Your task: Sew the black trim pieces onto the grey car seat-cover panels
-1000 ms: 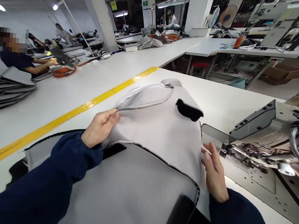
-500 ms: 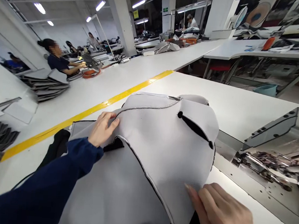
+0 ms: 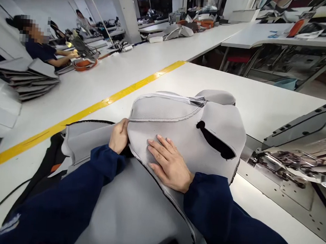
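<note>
With left hand (image 3: 119, 136), gripped the left edge of the grey cover (image 3: 191, 139), with the fingertips hidden in the fold; with right hand (image 3: 172, 168), pressed palm down on the cloth close by, spreading the fingers a little and clamping nothing. Held both hands near each other but apart. Seemingly steadied the edge with one and flattened the cloth with the other, so as to take up slack.

Had the cover on the tabletop (image 3: 261, 96), well short of its far edge. Turned the slot (image 3: 216, 141) uppermost, to the right of the hands and free of both, perhaps to avoid pulling it out of shape. Spread the lower panel (image 3: 128, 202) toward the body, under the sleeves, likely to ease the drag on the upper part.

Just left of the cover, saw more grey cloth (image 3: 85, 133), partly behind the left sleeve. Toward the tabletop's right edge, had the sewing machine (image 3: 298, 162) beside the cover, probably for a short reach; could not tell whether touching. Saw yellow tape (image 3: 104, 103) slanting to the far edge, maybe as a boundary. Beyond it, at left, noted a stack (image 3: 39, 80) of pieces near a co-worker (image 3: 40, 51); past the far edge, a second table (image 3: 243, 36).
</note>
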`<state>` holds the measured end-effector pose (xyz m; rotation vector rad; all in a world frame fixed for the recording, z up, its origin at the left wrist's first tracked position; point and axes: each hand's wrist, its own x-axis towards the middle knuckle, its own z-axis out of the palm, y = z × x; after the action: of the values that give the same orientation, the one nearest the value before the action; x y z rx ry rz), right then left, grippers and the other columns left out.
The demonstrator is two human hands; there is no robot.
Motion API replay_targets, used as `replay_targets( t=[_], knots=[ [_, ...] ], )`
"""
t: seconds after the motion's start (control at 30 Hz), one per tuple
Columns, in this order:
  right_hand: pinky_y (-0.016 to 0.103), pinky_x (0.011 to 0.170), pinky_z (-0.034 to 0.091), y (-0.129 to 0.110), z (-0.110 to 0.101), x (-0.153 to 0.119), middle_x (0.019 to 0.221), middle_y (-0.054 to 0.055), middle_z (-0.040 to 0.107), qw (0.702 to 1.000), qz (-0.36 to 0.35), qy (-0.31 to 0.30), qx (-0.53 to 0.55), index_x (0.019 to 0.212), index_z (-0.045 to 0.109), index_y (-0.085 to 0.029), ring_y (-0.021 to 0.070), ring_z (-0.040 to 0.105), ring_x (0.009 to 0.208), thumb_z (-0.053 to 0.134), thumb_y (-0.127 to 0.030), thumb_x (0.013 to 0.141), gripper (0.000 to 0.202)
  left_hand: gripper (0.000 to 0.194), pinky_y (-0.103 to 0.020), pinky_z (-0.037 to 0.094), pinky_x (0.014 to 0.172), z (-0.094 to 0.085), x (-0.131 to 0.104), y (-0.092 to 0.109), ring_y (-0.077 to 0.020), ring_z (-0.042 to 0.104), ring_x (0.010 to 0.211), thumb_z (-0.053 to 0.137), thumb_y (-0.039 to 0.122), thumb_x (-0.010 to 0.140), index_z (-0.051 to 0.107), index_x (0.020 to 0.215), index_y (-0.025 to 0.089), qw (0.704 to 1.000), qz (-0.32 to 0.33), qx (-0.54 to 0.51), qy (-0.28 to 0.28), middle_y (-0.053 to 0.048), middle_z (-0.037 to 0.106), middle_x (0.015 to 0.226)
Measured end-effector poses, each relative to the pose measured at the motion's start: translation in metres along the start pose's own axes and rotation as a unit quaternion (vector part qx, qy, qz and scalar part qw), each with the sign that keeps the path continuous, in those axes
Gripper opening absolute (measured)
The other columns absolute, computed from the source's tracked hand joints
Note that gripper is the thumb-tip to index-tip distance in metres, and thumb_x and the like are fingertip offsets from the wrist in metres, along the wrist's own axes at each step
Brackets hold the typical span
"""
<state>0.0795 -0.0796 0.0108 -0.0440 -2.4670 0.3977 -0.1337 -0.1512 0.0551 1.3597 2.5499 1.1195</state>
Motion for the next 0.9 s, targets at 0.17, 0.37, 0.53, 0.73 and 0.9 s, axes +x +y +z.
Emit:
replay_targets(
  t=[0.17, 0.37, 0.53, 0.73, 0.9],
  knots=[
    [0.054, 0.11, 0.024, 0.009, 0.019, -0.018, 0.147, 0.009, 0.033, 0.996, 0.03, -0.082, -0.032, 0.139, 0.04, -0.007, 0.0309, 0.022, 0.137, 0.029, -0.041, 0.099, 0.053, 0.031, -0.031, 0.043, 0.07, -0.012, 0.048, -0.005, -0.0211, 0.057, 0.072, 0.03, 0.04, 0.086, 0.051, 0.077, 0.019, 0.963, 0.068, 0.212, -0.152, -0.006, 0.058, 0.071],
    [0.054, 0.107, 0.028, 0.016, 0.034, -0.03, 0.139, 0.011, 0.045, 0.982, 0.111, -0.139, -0.063, 0.13, 0.051, -0.006, 0.0335, 0.034, 0.127, 0.041, -0.04, 0.096, 0.049, 0.033, -0.035, 0.042, 0.068, 0.032, 0.055, -0.022, -0.029, 0.063, 0.077, 0.03, 0.029, 0.088, 0.057, 0.101, 0.017, 0.921, 0.017, 0.325, -0.212, -0.013, 0.065, 0.082],
    [0.043, 0.093, 0.043, 0.016, 0.031, 0.009, 0.121, 0.018, 0.054, 0.968, 0.159, -0.192, -0.014, 0.119, 0.057, 0.001, 0.0291, 0.047, 0.106, 0.058, -0.032, 0.086, 0.046, 0.043, -0.033, 0.042, 0.071, 0.056, 0.032, -0.043, -0.0271, 0.064, 0.083, 0.019, 0.031, 0.093, 0.05, 0.118, 0.014, 0.949, -0.013, 0.289, -0.124, -0.013, 0.066, 0.09],
    [0.036, 0.085, 0.045, 0.037, 0.06, 0.026, 0.12, 0.012, 0.057, 0.968, 0.136, -0.202, 0.069, 0.113, 0.06, -0.006, 0.0233, 0.05, 0.101, 0.048, -0.005, 0.081, 0.033, 0.045, -0.038, 0.043, 0.07, 0.056, 0.043, -0.042, -0.0339, 0.063, 0.087, 0.022, 0.029, 0.092, 0.05, 0.121, 0.011, 0.911, -0.009, 0.362, -0.196, -0.018, 0.066, 0.092],
    [0.038, 0.083, 0.045, 0.038, 0.064, 0.005, 0.115, 0.011, 0.061, 0.984, 0.064, -0.155, 0.063, 0.11, 0.061, -0.007, 0.0236, 0.051, 0.098, 0.045, -0.005, 0.079, 0.035, 0.045, -0.04, 0.044, 0.07, 0.06, 0.056, -0.037, -0.0358, 0.062, 0.09, 0.022, 0.029, 0.091, 0.051, 0.122, 0.014, 0.9, -0.008, 0.375, -0.222, -0.02, 0.065, 0.097]
  ],
)
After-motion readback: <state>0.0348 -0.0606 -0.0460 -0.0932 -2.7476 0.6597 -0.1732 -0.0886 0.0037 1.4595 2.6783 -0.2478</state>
